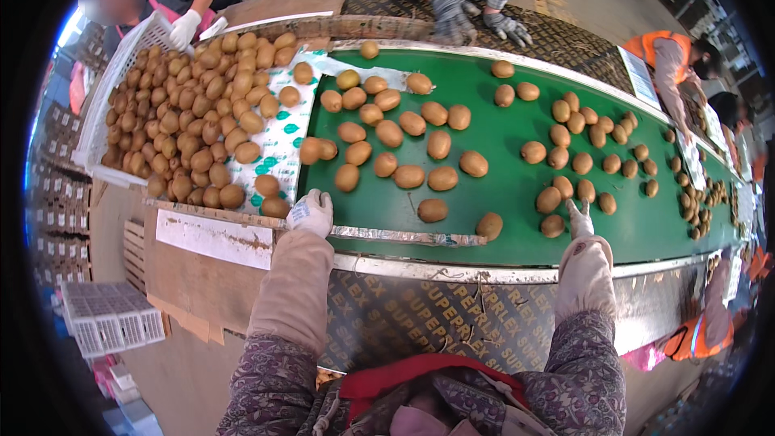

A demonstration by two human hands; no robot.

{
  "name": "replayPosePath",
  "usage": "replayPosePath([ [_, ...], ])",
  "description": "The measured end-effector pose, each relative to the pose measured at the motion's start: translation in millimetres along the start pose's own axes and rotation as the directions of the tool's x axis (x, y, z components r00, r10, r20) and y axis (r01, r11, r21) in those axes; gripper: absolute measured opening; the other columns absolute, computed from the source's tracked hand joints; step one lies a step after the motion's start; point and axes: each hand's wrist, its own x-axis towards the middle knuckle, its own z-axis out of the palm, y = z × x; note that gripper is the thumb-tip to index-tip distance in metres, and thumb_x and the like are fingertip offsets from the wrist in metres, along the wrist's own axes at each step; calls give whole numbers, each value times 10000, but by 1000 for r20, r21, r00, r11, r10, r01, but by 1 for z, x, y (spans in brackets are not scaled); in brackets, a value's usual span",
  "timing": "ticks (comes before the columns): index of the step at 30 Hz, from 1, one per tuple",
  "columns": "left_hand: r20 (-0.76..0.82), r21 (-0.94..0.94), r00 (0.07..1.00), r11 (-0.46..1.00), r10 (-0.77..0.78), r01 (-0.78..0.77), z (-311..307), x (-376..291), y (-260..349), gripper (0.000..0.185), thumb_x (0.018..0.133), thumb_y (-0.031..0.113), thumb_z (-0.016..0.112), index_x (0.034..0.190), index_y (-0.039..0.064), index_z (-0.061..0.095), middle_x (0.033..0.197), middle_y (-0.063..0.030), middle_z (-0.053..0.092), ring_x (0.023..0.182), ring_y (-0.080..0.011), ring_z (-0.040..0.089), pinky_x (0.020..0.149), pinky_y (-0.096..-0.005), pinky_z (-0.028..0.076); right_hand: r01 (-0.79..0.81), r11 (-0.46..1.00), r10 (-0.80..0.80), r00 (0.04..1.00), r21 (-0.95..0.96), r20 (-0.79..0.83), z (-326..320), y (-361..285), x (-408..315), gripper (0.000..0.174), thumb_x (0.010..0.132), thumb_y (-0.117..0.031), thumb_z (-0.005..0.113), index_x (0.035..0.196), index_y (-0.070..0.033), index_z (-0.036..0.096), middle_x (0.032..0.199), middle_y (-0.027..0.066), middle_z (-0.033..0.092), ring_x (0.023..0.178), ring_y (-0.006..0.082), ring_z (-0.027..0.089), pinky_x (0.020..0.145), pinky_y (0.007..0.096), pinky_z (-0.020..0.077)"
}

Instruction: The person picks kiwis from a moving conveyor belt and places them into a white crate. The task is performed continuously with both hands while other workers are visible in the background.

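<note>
My left hand [312, 213], in a white glove, rests at the near edge of the green conveyor belt [375, 218], by the end of a foil-wrapped strip [412, 235]. Its fingers curl down and its palm is hidden. Over the belt to the right, my gloved right hand [581, 220] has its fingers spread. They reach to a kiwifruit [585, 190], and whether they touch it is unclear. Another kiwifruit [552, 226] lies just left of that hand. Many more are scattered along the belt.
Kiwifruit [194, 115] spill from a tipped white plastic crate [91, 151] onto a printed sheet [284, 145] at left. Across the belt are a co-worker's grey gloves [451, 15]. Another person's white glove [184, 29] touches the crate. Stacked white crates [112, 318] stand lower left.
</note>
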Motion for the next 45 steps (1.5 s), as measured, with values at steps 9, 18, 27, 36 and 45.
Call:
replayPosePath([
  [9,16,39,1000,999,-11,10,6,-3,-10,361,937,397,425,1065,112,606,1005,-143,664,942,-349,621,818,-472,483,34,974,-111,933,224,342,81,-92,-57,805,814,-341,715,1469,-239,259,1345,159,426,1128,336,540,644,444,565],
  [18,116,23,991,997,-73,71,0,-8,1,357,937,393,431,1095,117,592,1028,-151,659,964,-352,617,820,-471,484,200,979,-198,929,24,314,174,-166,-128,1098,771,-496,683,1482,16,20,1434,330,241,1283,456,364,1056,423,363],
  [27,150,51,985,996,-85,78,-5,-9,5,346,947,378,420,1082,104,582,1031,-149,655,957,-342,624,814,-471,489,-78,804,-304,798,590,520,239,-258,-147,975,827,-273,675,1494,-14,12,1314,205,449,929,263,631,738,325,556],
  [36,119,47,989,996,-82,77,-3,-9,-2,378,949,391,397,1106,100,581,1062,-158,649,988,-351,615,860,-476,472,586,802,-580,810,-119,80,52,-126,-58,539,873,-382,572,1297,-60,486,1147,178,605,1056,313,587,908,379,455],
  [45,55,10,997,998,-58,58,8,1,-4,371,932,388,455,1085,87,609,1042,-176,652,966,-359,617,835,-457,487,-69,984,146,848,-166,509,6,-27,-110,892,841,-501,648,1512,-198,145,1312,173,493,1001,296,630,619,382,569],
])
